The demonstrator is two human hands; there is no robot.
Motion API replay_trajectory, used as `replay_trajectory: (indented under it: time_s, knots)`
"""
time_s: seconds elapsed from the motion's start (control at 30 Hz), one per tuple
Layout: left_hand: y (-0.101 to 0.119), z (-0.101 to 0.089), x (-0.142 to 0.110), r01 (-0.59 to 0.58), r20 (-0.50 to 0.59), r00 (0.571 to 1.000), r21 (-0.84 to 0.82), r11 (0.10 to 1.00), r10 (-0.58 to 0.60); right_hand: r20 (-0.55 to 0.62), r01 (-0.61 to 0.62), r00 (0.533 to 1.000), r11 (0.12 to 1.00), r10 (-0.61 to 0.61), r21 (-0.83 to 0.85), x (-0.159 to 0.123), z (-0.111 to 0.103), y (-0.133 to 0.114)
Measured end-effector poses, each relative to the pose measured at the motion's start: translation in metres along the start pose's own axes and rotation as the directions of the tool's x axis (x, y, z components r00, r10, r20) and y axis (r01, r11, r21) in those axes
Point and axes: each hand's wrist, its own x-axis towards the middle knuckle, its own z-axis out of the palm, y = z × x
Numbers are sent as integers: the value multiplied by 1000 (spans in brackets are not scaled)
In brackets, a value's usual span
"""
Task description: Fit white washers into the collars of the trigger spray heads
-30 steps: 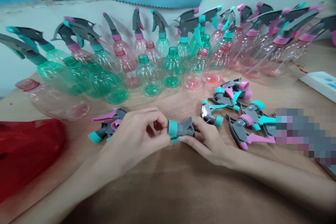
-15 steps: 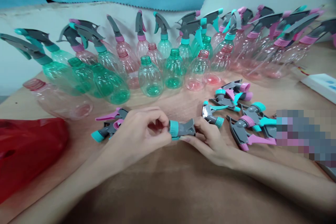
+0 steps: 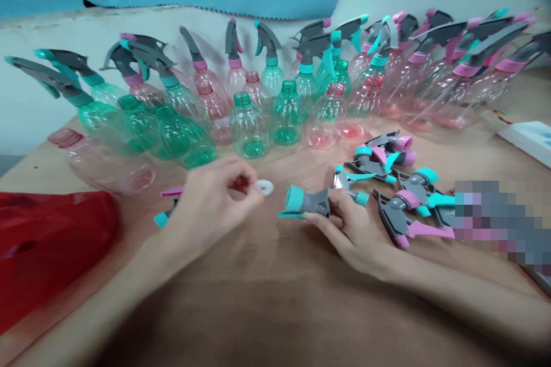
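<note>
Between the thumb and fingertips of my left hand (image 3: 215, 195) is a small white ring-shaped washer (image 3: 265, 187). My right hand (image 3: 350, 229) grips a grey and teal trigger spray head (image 3: 307, 202) by its grey end, with the teal collar facing left toward the washer. A short gap separates the washer from the collar. Behind my left hand lies a partly covered pink and teal spray head (image 3: 166, 217). Close to my right hand rests a loose spray head with a teal trigger (image 3: 349, 182).
Several green and pink bottles stand across the back, many with spray heads fitted, such as an open green bottle (image 3: 249, 132). A pink bottle (image 3: 103, 163) lies tilted at left. Loose spray heads (image 3: 400, 212) are piled right, a red bag (image 3: 51, 241) lies left, a white box (image 3: 527, 140) far right.
My left hand has pulled back up and left from the collar, and a white washer now shows in its fingers. My right hand still holds the spray head, shifted slightly right.
</note>
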Motion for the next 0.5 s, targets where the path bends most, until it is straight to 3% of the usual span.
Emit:
replay_trajectory:
  time_s: [0.07, 0.1, 0.17, 0.23, 0.3, 0.5]
  knots:
    - [-5, -5, 4, 37, -31, 999, -4, 999, -37, -10, -47, 999, 999, 47, 20, 0, 0, -2]
    - [-8, -6, 6, 58, 6, 998, -11, 998, -58, -5, -54, 999, 998, 54, 42, 0, 0, -2]
    - [-13, -3, 8, 98, 170, 981, 3, 995, -97, -10, -57, 998, 994, 59, 95, 2, 1, -2]
    - [-19, 4, 9, 115, 365, 923, 38, 993, -121, -71, -57, 995, 986, 69, 159, 4, 2, 0]
    - [-28, 13, 8, 109, 463, 878, 53, 993, -121, -137, -56, 987, 976, 87, 213, 7, 4, 3]
    - [-42, 19, 4, 88, 513, 853, 32, 996, -92, -178, -87, 971, 934, 156, 345, 12, 5, 5]
